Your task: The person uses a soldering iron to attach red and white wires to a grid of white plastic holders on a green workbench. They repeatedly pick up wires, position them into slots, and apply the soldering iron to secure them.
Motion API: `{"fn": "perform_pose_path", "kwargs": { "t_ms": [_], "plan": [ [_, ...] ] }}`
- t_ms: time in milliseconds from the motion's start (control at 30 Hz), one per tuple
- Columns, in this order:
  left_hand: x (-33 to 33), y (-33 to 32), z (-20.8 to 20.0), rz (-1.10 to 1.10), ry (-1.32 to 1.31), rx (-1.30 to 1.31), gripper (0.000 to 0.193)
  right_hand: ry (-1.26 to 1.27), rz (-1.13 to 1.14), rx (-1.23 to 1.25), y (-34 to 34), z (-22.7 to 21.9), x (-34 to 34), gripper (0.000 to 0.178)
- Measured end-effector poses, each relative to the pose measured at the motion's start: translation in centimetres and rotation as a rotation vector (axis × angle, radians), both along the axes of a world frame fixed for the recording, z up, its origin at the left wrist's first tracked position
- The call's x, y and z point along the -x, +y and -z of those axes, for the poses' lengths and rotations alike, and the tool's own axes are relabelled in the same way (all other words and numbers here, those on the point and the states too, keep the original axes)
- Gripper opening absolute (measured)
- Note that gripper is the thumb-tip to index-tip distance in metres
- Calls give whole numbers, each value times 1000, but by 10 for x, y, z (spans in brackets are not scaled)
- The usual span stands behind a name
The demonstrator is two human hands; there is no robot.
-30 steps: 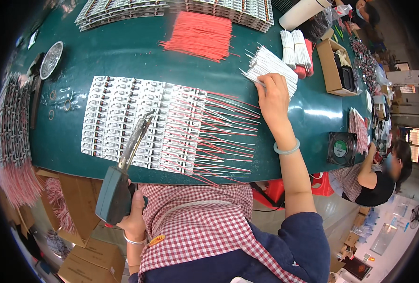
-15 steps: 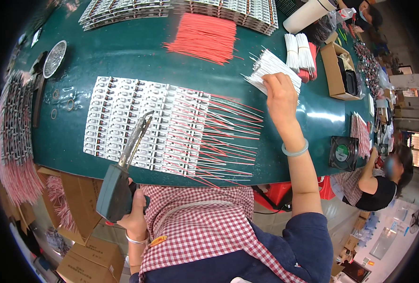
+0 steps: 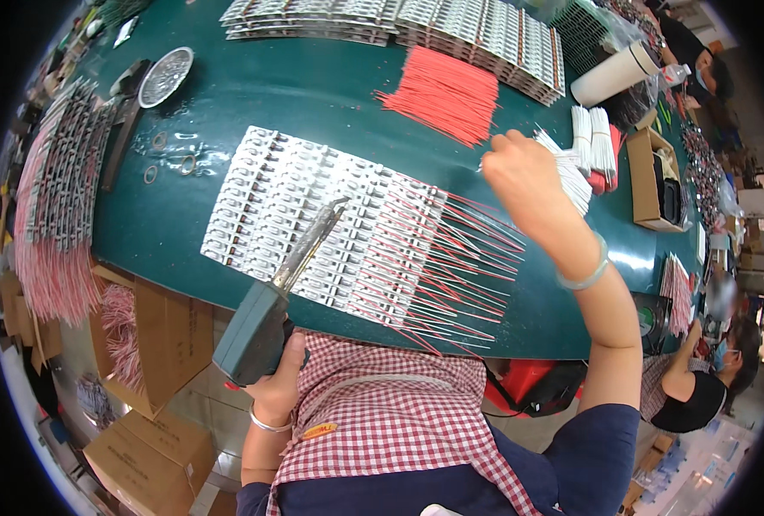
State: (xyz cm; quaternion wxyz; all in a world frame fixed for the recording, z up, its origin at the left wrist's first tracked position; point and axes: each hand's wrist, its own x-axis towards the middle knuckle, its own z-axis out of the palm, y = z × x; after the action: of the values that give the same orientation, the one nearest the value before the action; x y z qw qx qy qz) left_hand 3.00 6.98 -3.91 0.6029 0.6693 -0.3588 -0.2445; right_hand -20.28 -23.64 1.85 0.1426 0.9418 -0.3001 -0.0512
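While left fingers [image 3: 293, 354] clasp soldering gun [image 3: 253, 331] over panels [image 3: 266, 193]; right fingers [image 3: 496, 158] curled, hold unclear; red wires [image 3: 449, 95] near

Bright, even light washes the glossy dark-green surface [image 3: 330, 95], leaving white glare near its right edge and smaller glints toward its left edge. Fisheye distortion bows its near edge; black vignetting swallows the view's corners.

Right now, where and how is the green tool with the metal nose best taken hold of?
Probably by the tool's thick plastic body, from the person's side, where the left hand holds it: that end lies toward the apron, while the slim metal nose points away over the white boards.
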Motion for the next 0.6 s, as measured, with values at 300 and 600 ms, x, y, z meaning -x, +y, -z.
{"fn": "perform_pose_path", "kwargs": {
  "t_ms": [300, 600],
  "plan": [
    [-9, -1, -23, -72, 220, 2, 44, 149, -7, -55, -7, 13, -47, 9],
    [-25, -51, -43, -112, 424, 50, 45, -771, -29, -290, 24, 51, -96, 21]
  ]
}}
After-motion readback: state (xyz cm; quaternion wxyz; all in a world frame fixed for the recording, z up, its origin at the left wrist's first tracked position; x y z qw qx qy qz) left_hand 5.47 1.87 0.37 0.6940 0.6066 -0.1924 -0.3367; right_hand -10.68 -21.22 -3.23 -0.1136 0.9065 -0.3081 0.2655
